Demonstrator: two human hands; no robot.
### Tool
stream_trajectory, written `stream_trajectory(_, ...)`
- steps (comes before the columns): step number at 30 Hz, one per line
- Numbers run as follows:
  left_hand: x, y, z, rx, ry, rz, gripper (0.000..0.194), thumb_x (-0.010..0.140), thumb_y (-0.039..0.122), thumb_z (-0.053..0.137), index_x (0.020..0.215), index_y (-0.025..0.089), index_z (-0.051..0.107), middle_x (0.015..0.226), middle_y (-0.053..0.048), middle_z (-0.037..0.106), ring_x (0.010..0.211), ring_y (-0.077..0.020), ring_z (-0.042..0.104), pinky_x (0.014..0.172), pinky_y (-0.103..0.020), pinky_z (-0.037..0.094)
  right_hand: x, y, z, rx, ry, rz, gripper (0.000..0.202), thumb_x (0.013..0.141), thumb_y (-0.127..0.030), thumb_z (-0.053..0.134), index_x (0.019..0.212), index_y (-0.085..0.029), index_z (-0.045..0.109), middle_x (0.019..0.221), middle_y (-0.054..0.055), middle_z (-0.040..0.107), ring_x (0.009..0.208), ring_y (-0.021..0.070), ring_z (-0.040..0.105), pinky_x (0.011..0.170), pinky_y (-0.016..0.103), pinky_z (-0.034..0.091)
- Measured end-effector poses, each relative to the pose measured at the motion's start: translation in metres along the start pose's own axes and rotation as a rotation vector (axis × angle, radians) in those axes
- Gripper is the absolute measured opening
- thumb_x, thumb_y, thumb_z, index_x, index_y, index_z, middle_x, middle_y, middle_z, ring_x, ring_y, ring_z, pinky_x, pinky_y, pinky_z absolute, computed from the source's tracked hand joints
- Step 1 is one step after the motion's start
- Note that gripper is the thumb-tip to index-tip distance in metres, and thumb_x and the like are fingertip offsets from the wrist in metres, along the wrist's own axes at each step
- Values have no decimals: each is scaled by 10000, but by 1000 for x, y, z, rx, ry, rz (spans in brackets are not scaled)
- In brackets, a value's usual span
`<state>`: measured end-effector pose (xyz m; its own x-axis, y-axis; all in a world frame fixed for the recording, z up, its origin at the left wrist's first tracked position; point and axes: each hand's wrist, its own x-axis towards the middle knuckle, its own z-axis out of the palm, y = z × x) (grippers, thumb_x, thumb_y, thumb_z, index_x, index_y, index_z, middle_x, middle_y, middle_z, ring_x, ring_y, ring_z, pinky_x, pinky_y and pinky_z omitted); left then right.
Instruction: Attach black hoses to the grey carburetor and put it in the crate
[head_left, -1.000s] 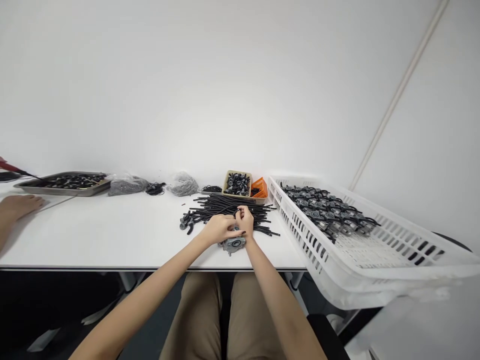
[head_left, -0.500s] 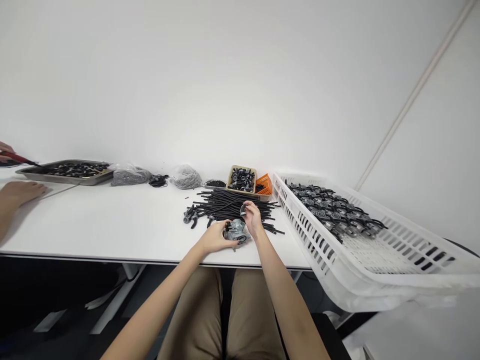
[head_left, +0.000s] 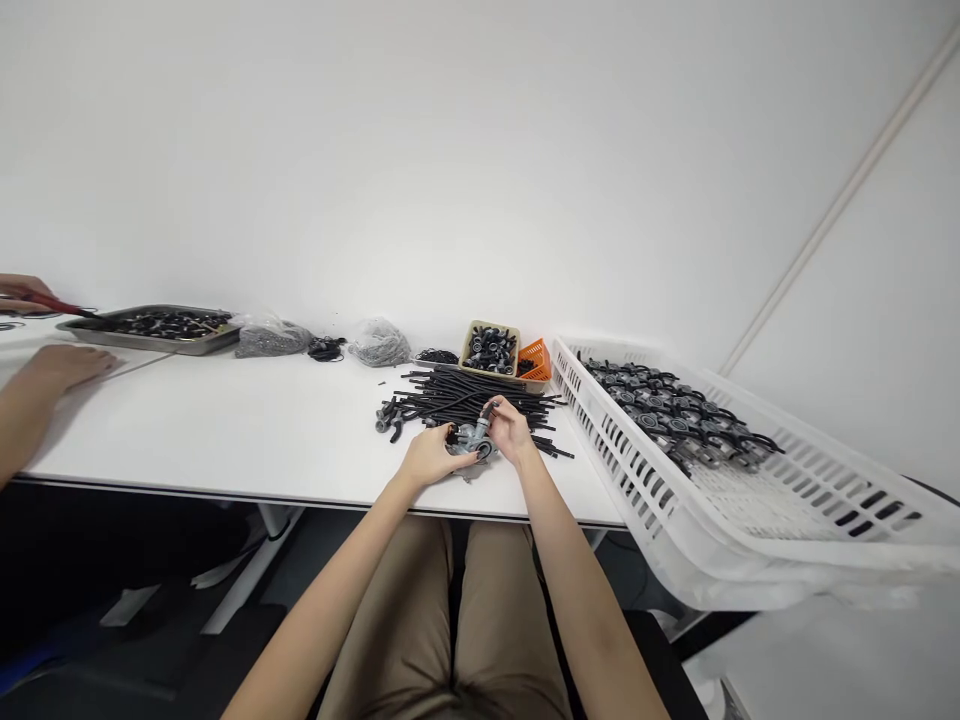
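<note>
My left hand [head_left: 432, 457] is closed around a grey metal carburetor [head_left: 468, 440] just above the table's front edge, thumb at its near side and fingers over its far side. My right hand [head_left: 510, 430] pinches a small grey and black fitting [head_left: 484, 418] against the upper right of the carburetor; the fingers partly hide where they meet. Behind both hands lies a heap of black rubber tubes [head_left: 457, 392]. A few loose grey and black fittings [head_left: 388, 418] rest at the heap's left end.
On the right stands a white slotted crate [head_left: 652, 530] with several assembled carburetors [head_left: 675, 415]. A beige basket [head_left: 491, 369] of fittings and an orange basket [head_left: 538, 355] sit behind. Leftward are plastic bags [head_left: 379, 343], a metal tray [head_left: 199, 346], and a co-worker's hand [head_left: 67, 366].
My right hand has brought the small fitting down onto the carburetor, which is now turned in my left hand. The view has shifted slightly; the co-worker's red-handled tool remains over the tray.
</note>
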<state>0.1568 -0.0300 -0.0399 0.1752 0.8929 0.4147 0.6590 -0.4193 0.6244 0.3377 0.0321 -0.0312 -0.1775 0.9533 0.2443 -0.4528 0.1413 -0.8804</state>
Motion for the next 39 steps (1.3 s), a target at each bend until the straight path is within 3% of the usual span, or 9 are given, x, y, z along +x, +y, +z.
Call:
stream_trajectory(4, 2, -3, 1, -34, -32, 8, 421, 702, 549, 712, 947, 208, 690, 923, -75, 764, 844, -298, 698, 748, -332, 493, -2, -1, 0, 57, -11, 29, 126, 666, -254, 615, 787, -234, 586, 768, 28, 668, 691, 205, 614, 574, 301, 498)
stream_trajectory(11, 4, -8, 2, -98, -63, 4, 441, 740, 537, 697, 992, 176, 679, 995, -93, 755, 882, -299, 692, 782, -353, 502, -2, 1, -2, 119, -46, 72, 269, 711, -252, 618, 975, -231, 665, 754, 13, 657, 678, 190, 618, 582, 299, 502)
stream_trajectory(17, 3, -9, 3, -142, -72, 10, 420, 739, 493, 719, 1001, 168, 670, 1024, -95, 749, 911, -291, 686, 820, -360, 510, -2, 4, -3, 175, -73, 113, 106, 743, -273, 659, 833, -216, 653, 789, 36, 683, 698, 197, 630, 579, 300, 499)
stream_trajectory(24, 2, -6, 2, -186, -78, 23, 419, 738, 474, 726, 1008, 160, 668, 1030, -90, 745, 922, -294, 679, 814, -361, 510, 0, 7, -5, 229, -78, 142, 96, 742, -247, 696, 822, -219, 649, 823, 22, 698, 711, 182, 631, 572, 277, 490)
stream_trajectory(39, 1, -6, 1, -197, -71, 23, 407, 740, 460, 736, 992, 150, 664, 981, -76, 737, 866, -268, 668, 748, -330, 488, 0, 14, -12, 370, -139, 99, 306, 688, -202, 824, 728, -237, 522, 801, -49, 664, 717, 134, 615, 624, 247, 481)
